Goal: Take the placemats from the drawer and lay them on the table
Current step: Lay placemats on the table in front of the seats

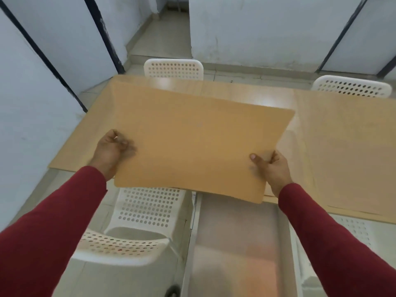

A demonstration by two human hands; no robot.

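Reaching forward from the bottom corners of the view, both arms in dark red sleeves [42, 243] extend toward the desk [332, 146]. Nearest the camera stand a white perforated chair [137, 224] at lower left and a blurred pale grey box-like unit [233, 243] at lower centre; whether that unit is the drawer cannot be told.

Left hand [111, 150]: at the placemat's left edge, fingers curled, appearing to pinch that edge; motion blur obscures the exact contact.

Right hand [271, 165]: grasping the placemat near its lower right corner, thumb [256, 158] pressed on the top face, fingers curled beneath.

Placemat [192, 142]: a plain tan rectangular sheet with rounded corners, surface unmarked. It is held in the air between the two hands, tilted, its near edge over the chair and the desk's front edge, its far edge over the desktop. It is not lying on the desk.

Desk: light wood finish, close in colour to the placemat, with glare patches on the far side.

Beyond the desk stand two more white perforated chairs [173, 69], then pale partition walls [257, 28] with dark frames and a tiled floor [162, 39].
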